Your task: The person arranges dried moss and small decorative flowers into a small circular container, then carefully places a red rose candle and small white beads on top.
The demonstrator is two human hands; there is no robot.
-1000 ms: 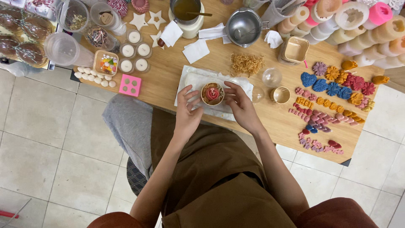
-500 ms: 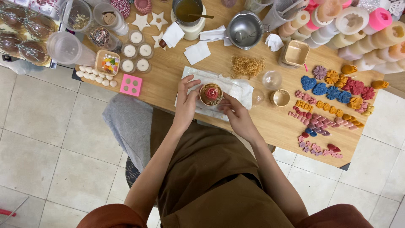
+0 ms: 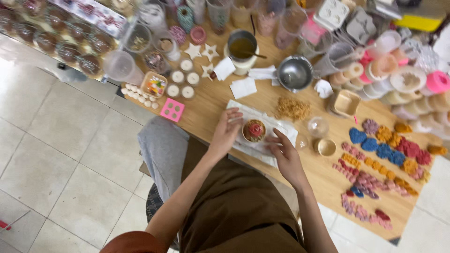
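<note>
Since the earlier frames the view has shifted, so the wooden counter [image 3: 220, 100] now runs slantwise, while both hands have stayed at the small round cup [image 3: 254, 130]. The cup, pale-rimmed with a red lump in its brownish filling, sits on a crinkled white sheet [image 3: 262, 122] near the counter's front edge. The left hand [image 3: 227, 132] touches its left side, fingers [image 3: 236, 112] loosely curled and a little apart; the right hand [image 3: 287, 158] lies flat on the sheet just right of it, fingers spread, gripping nothing. Beyond lie a crumbly tan heap [image 3: 292, 108], a shiny metal bowl [image 3: 295, 73] and, to the right, rows of blue, orange and pink moulded shapes [image 3: 384, 154]
</note>
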